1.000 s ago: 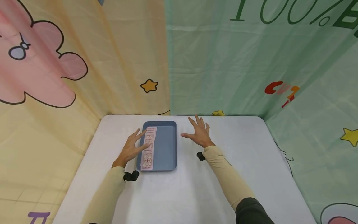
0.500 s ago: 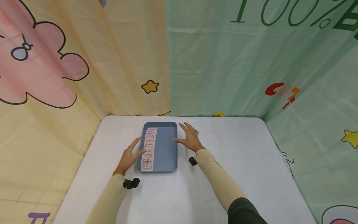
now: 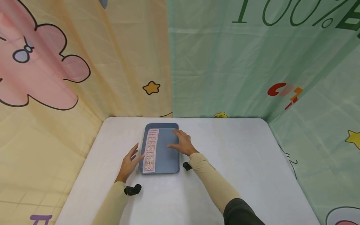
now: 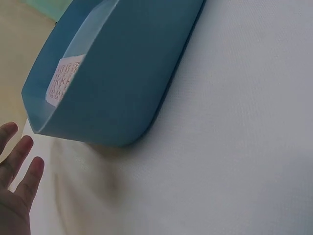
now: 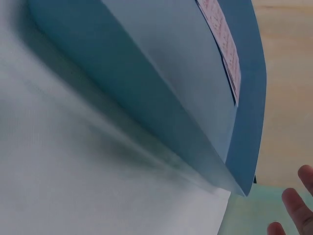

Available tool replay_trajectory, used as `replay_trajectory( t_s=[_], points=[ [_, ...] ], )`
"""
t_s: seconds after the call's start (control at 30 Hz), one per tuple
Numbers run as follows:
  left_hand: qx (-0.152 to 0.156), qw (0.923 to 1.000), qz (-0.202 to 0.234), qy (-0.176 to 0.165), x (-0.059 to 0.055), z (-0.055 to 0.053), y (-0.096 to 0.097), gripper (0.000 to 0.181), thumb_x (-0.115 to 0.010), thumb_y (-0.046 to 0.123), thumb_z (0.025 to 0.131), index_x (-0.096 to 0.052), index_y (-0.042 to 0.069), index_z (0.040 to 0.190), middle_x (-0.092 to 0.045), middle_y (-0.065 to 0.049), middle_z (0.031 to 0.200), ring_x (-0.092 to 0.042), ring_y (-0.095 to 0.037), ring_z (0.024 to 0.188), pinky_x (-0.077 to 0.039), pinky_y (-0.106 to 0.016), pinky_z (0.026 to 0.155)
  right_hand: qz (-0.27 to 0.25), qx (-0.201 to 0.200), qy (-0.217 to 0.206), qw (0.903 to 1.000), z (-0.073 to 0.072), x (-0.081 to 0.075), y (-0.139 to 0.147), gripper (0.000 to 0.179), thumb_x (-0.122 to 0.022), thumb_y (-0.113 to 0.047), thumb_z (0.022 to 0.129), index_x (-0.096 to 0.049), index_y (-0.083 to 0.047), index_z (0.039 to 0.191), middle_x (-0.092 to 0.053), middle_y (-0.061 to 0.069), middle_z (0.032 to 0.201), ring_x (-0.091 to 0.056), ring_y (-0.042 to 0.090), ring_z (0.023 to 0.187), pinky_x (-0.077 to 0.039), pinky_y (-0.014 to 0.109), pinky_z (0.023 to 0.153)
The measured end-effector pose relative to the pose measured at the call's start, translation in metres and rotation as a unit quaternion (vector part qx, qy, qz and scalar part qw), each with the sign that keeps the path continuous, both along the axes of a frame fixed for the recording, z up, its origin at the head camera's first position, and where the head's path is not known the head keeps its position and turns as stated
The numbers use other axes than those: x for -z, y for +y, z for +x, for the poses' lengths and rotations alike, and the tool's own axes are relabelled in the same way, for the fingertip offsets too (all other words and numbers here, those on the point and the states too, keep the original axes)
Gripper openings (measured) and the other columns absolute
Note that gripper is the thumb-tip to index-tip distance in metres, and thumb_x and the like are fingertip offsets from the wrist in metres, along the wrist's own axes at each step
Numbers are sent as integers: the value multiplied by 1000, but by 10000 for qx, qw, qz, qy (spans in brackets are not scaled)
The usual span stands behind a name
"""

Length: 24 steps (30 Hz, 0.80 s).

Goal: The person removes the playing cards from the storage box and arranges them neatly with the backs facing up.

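Note:
A blue-grey rectangular tray (image 3: 167, 156) lies on the white table. Inside it, along the left side, playing cards (image 3: 150, 148) with red-patterned backs overlap in a long row. My left hand (image 3: 128, 164) is at the tray's left edge, fingers spread and holding nothing; its thumb tip overlaps the row's near part in the head view. Over the tray's right edge is my right hand (image 3: 183, 143), thumb apart from the fingers, also holding nothing. Fingertips (image 4: 30, 178) show in the left wrist view apart from the tray wall. Contact with the tray by the right hand cannot be told.
The white table (image 3: 230, 162) extends on both sides of the tray and toward me. Printed curtains, a yellow one (image 3: 126, 62) and a green one (image 3: 213, 68), hang behind the table's far edge and along its sides. A dark wrist camera (image 3: 132, 189) sits at the left cuff.
My right hand has moved left and nearer, from beside the tray to over its right edge. My left hand has drawn back toward me, off most of the card row.

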<state>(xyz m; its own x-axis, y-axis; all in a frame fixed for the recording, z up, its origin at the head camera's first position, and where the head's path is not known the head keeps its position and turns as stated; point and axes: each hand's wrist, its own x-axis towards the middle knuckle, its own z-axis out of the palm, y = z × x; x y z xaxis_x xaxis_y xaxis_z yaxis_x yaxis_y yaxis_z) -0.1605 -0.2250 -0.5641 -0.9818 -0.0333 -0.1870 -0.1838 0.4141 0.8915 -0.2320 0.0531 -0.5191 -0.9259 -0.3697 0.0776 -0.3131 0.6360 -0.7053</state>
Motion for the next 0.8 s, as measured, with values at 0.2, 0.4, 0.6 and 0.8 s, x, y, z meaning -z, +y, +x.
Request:
replay_trajectory(
  t_s=[0.2, 0.4, 0.6, 0.8],
  points=[
    [-127, 9998, 144, -62, 6, 3, -2, 73, -65, 23, 93, -26, 19, 154, -23, -14, 158, -28, -38, 139, -28, -50, 111, -10, -199, -29, 9998, 0, 3, -14, 73, -79, -29, 81, -46, -8, 142, -45, 12, 144, -39, 31, 133, -25, 55, 106],
    [-271, 9983, 484, -185, 12, 9, -3, 68, -64, 23, 94, -29, 16, 152, -30, -14, 155, -35, -36, 136, -32, -49, 109, -13, -228, -301, 9993, 2, 3, -27, 69, -79, -24, 81, -48, -10, 141, -47, 11, 143, -39, 28, 134, -26, 52, 108],
    [-430, 9970, 638, -44, 24, 14, -3, 64, -64, 17, 94, -34, 11, 150, -40, -12, 150, -44, -33, 130, -37, -48, 106, -124, -289, -419, 9986, 2, 10, -36, 66, -80, -23, 79, -52, -8, 137, -53, 11, 136, -48, 28, 124, -29, 52, 107],
    [-566, 9963, 646, -41, 31, 18, -2, 61, -64, 15, 94, -38, 8, 148, -46, -11, 146, -47, -30, 127, -39, -46, 104, -251, -433, -490, 9975, 3, 17, -47, 61, -81, -18, 78, -57, -4, 132, -58, 13, 125, -53, 31, 115, -43, 41, 97]
  ],
)
